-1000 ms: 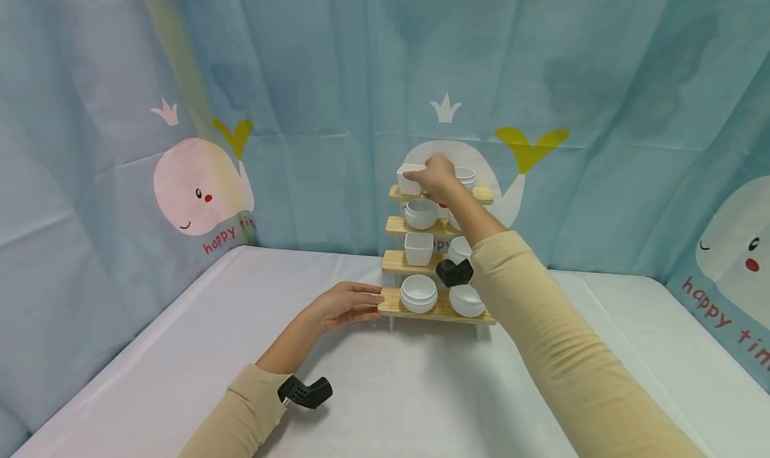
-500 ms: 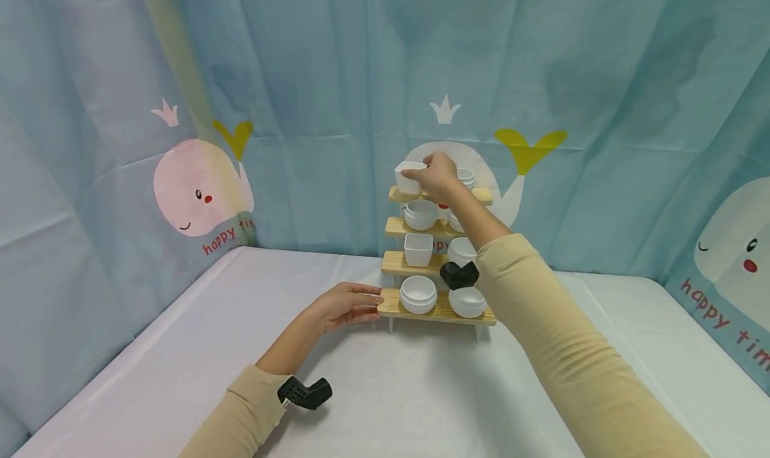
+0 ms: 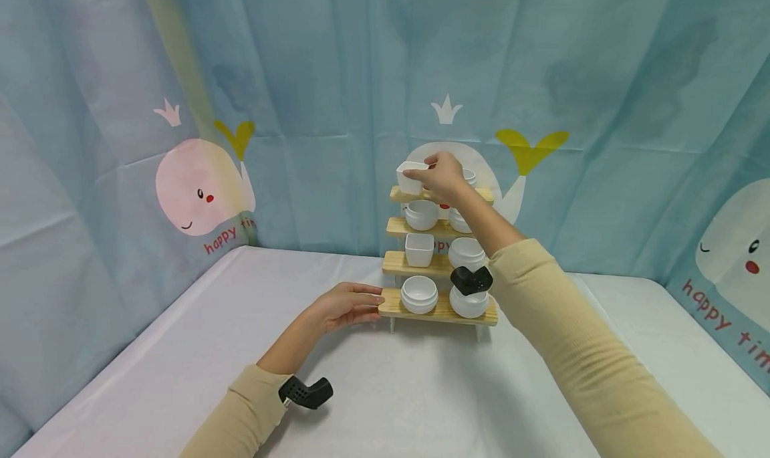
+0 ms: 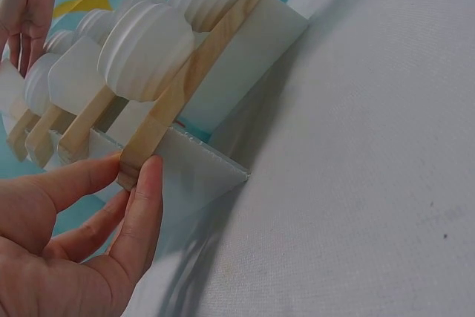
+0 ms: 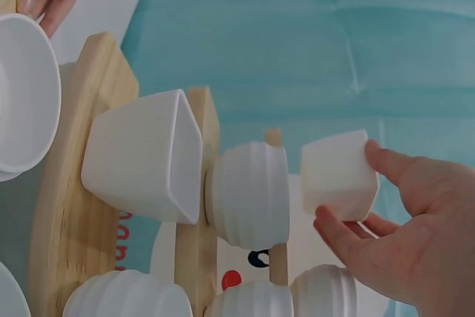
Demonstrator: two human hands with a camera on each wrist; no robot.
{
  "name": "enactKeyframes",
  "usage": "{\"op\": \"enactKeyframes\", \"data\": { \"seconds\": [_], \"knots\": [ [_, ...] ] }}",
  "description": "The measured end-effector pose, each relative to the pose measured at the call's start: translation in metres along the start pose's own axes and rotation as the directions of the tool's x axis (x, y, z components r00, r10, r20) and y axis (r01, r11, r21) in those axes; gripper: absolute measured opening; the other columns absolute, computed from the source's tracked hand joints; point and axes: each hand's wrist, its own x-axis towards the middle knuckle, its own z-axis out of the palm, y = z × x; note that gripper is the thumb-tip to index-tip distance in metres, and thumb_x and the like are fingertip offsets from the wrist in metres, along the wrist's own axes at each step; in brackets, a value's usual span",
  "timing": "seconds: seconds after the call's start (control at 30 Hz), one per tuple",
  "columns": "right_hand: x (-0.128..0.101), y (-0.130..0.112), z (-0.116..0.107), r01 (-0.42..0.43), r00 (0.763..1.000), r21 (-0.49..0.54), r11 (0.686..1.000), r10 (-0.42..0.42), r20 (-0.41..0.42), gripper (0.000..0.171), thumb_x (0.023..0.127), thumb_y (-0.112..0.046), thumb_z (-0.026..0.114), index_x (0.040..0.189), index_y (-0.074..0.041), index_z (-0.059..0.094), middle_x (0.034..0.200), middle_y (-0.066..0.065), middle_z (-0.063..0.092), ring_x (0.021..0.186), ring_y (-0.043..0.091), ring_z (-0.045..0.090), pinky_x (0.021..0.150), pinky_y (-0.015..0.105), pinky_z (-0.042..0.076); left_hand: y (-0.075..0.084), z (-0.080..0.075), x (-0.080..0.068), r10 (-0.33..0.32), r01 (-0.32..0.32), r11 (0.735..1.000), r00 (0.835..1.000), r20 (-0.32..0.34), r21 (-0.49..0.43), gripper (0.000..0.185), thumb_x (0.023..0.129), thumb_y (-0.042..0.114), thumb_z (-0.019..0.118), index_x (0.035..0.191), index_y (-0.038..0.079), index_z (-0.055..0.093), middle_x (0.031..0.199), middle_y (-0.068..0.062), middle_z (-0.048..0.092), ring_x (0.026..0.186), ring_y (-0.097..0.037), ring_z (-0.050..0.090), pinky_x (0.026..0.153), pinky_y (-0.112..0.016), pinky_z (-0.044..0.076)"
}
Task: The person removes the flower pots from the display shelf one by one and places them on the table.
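Observation:
A four-tier wooden display stand point(image 3: 444, 309) with clear side supports carries white pots, two to a tier. My left hand point(image 3: 345, 305) pinches the left end of the lowest board point(image 4: 165, 111) between thumb and fingers. Up at the top tier, my right hand point(image 3: 445, 176) holds a small square white pot point(image 5: 334, 174) at its left end, thumb and fingers on opposite sides of it. A round pot point(image 3: 469, 176) beside it is partly covered by this hand. Below stand a round pot point(image 3: 422, 215) and another square pot point(image 3: 419, 250).
On the lowest tier are two round pots, the left one point(image 3: 419, 294) in plain sight and the right one point(image 3: 468, 304) partly behind a black wrist camera point(image 3: 472, 281). A white cloth point(image 3: 385, 391) covers the table. Behind it hangs a blue curtain point(image 3: 313, 110) with printed whales.
My right wrist and forearm have swung slightly to the right, while the fingers stay on the square pot on the top tier. My left hand has kept its place on the lowest board.

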Motion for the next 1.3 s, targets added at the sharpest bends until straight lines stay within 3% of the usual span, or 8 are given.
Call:
{"op": "enactKeyframes", "data": {
  "seconds": [1.3],
  "knots": [
    [-0.035, -0.004, 0.005, 0.04, 0.995, 0.209, 0.977, -0.057, 0.077, 0.062, 0.102, -0.021, 0.074, 0.152, 0.005, 0.047, 0.145, 0.023, 0.056, 0.128, 0.036, 0.062, 0.111, 0.041, 0.055, -0.002, 0.002, 0.003, 0.009, -0.009, 1.0, 1.0, -0.003, -0.001, 0.044, 0.103, -0.002, 0.063, 0.144, -0.013, 0.053, 0.102, -0.013, 0.071, 0.081, -0.013, 0.074, 0.077, -0.023, 0.066]
  ]
}}
